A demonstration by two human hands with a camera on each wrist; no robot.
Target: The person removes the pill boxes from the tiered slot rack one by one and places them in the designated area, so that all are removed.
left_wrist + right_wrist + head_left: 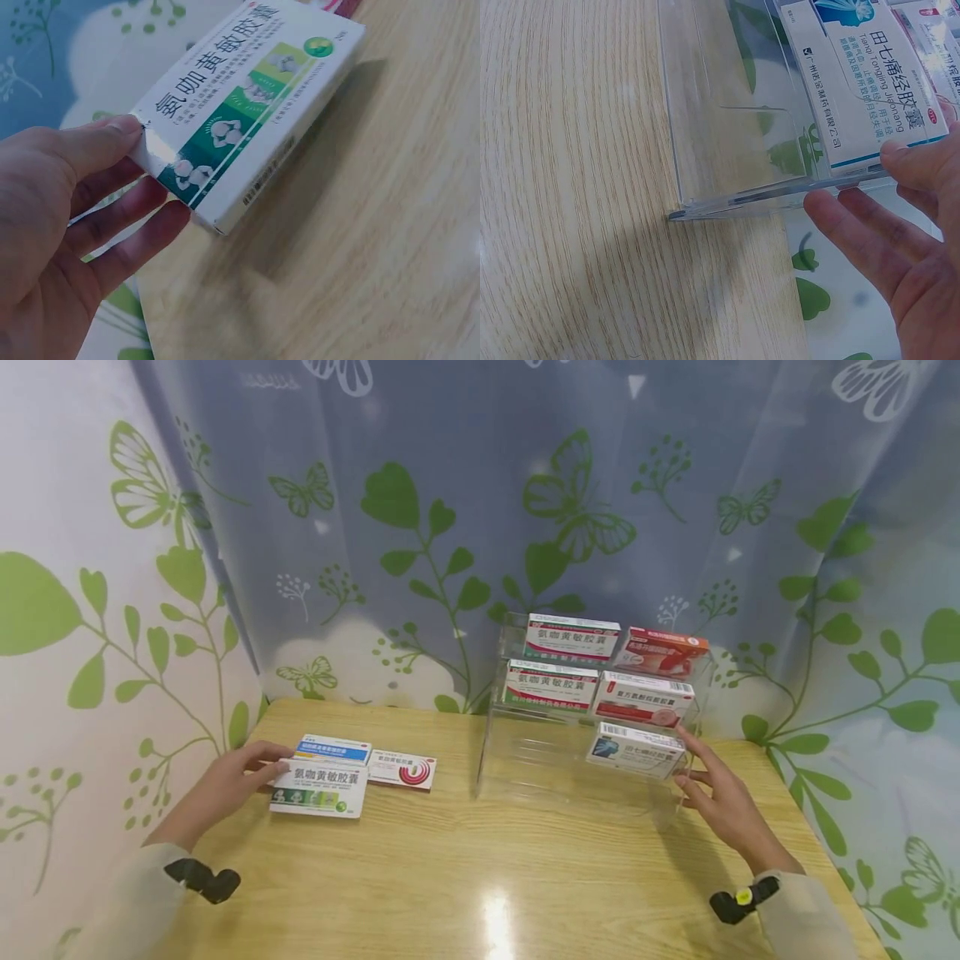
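Note:
My left hand pinches the left end of a white-and-green medicine box, thumb on top and fingers beneath. In the left wrist view that box is tilted, its near edge raised off the table. Behind it lies a blue-and-white medicine box, and to its right a white box with red rings. On the right, my right hand grips the right end of a white medicine box with a teal picture on the lowest tier of a clear acrylic rack. The right wrist view shows the thumb on its front.
Two white-green-red boxes stand on the upper tiers at the left. Beside them are a red box and a white-and-red box. The wooden table meets patterned curtains at the back and sides.

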